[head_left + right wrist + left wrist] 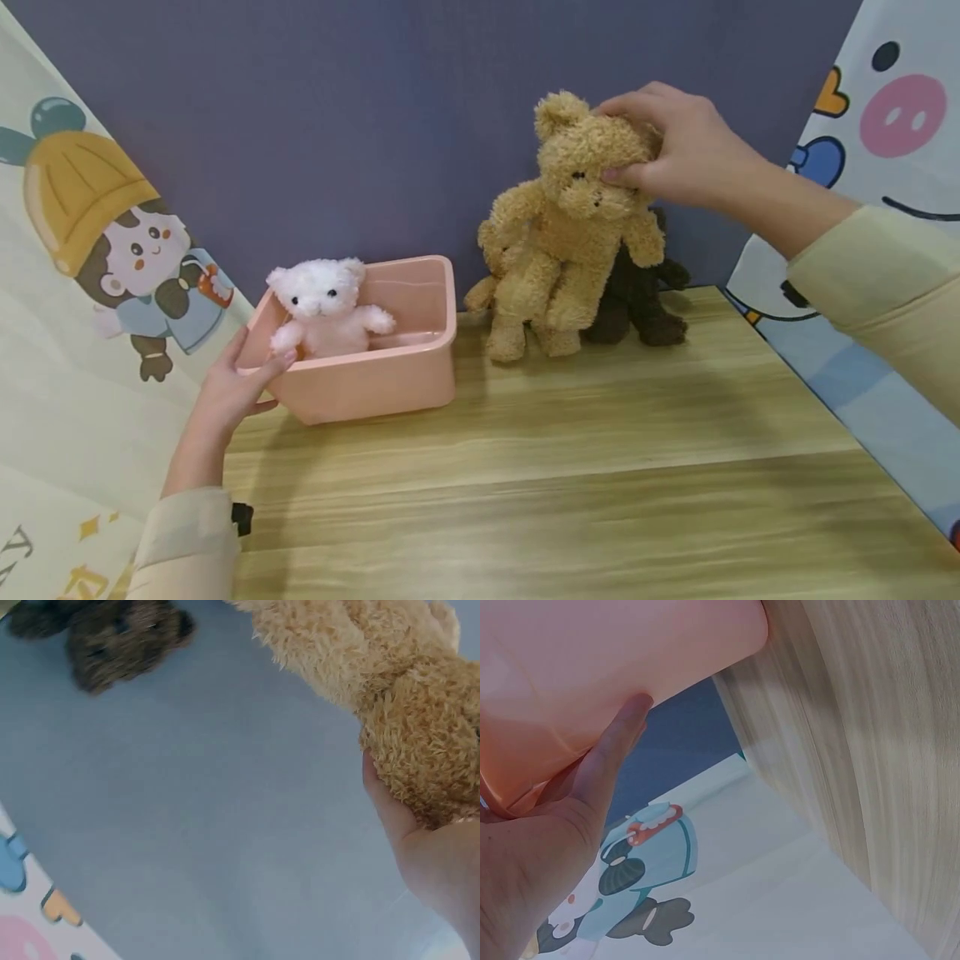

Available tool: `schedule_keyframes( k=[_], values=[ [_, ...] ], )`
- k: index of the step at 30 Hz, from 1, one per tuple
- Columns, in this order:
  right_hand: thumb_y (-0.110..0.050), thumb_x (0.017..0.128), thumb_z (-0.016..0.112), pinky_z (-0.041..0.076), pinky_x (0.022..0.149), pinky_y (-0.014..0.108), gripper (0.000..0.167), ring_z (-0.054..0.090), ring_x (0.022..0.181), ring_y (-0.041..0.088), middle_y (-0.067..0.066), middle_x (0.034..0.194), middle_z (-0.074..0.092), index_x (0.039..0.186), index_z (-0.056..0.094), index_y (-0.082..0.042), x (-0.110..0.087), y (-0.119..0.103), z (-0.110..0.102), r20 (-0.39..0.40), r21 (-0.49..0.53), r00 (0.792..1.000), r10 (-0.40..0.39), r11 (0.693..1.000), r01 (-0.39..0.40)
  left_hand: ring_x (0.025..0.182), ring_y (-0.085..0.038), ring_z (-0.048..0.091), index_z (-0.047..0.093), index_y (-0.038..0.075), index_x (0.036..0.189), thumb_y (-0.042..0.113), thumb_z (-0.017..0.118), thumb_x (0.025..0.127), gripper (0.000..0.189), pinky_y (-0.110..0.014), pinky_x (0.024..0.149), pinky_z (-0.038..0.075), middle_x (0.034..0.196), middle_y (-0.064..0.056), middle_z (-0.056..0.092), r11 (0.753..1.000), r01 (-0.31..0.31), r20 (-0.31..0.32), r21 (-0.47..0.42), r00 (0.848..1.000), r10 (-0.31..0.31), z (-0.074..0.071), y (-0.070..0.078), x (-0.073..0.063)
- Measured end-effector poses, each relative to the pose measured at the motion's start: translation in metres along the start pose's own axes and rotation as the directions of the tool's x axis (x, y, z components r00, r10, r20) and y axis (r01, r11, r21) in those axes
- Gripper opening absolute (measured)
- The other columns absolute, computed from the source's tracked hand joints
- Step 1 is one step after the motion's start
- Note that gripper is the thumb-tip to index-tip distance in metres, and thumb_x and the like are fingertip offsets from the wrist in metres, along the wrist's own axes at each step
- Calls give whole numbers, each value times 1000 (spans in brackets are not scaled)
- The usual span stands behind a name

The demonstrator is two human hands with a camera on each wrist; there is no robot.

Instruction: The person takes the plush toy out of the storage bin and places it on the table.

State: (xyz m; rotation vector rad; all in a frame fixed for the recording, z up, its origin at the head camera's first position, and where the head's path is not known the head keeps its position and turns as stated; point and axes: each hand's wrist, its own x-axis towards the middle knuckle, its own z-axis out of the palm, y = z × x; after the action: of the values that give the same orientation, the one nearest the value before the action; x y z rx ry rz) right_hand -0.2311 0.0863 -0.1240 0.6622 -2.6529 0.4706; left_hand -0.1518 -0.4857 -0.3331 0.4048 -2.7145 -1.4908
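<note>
1. Right hand (678, 142), fingers curled, grips the tan teddy bear (583, 225) by its head, right of the pink bin (375, 387).
2. Left hand (231, 387) grips the bin's left end.
3. Pale teddy bear (324, 307) sits inside the bin.

Person, pale cream sleeves on both arms. Left sleeve (180, 542): loose, broad cuff band set off by a line, seam or fold unclear; small black block (242, 518) at its right edge. Right sleeve (885, 283): same cream, wide, similar broad cuff. Left hand (232, 383), right hand (678, 150): bare.
</note>
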Motion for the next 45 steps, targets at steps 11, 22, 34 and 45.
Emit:
schedule_keyframes(
  k=[11,22,34,45],
  values=[
    [-10,89,84,43,65,39,68,61,82,24,18,146,54,152,58,-15,-58,33,13,110,-208,945,-309,922,326,151,-59,36,-17,27,170,62,67,98,116,-50,85,68,178,-27,0,1000,-7,-15,-1,1000,7,-11,-6,0],
    [-10,85,88,42,61,28,67,46,68,0,10,143,58,147,64,-22,-103,65,37,135,-168,954,-269,942,289,151,-58,35,-17,26,170,61,66,99,114,-48,83,68,178,-27,0,1000,-16,-9,0,1000,16,-11,-6,1],
    [-7,80,92,39,58,26,71,40,65,-2,11,138,60,144,65,-18,-117,77,66,42,-60,961,-273,960,275,149,-58,38,-15,26,170,63,68,97,117,-47,81,69,177,-29,2,1000,-8,-26,-4,1000,8,-10,-6,-2],
    [-17,93,83,43,64,30,65,48,71,7,10,147,55,153,57,-23,-102,87,80,213,-66,968,-131,987,148,150,-58,37,-15,25,170,60,65,100,112,-48,84,68,177,-30,0,1000,-18,-24,9,1000,19,-10,-5,-4]
  ],
)
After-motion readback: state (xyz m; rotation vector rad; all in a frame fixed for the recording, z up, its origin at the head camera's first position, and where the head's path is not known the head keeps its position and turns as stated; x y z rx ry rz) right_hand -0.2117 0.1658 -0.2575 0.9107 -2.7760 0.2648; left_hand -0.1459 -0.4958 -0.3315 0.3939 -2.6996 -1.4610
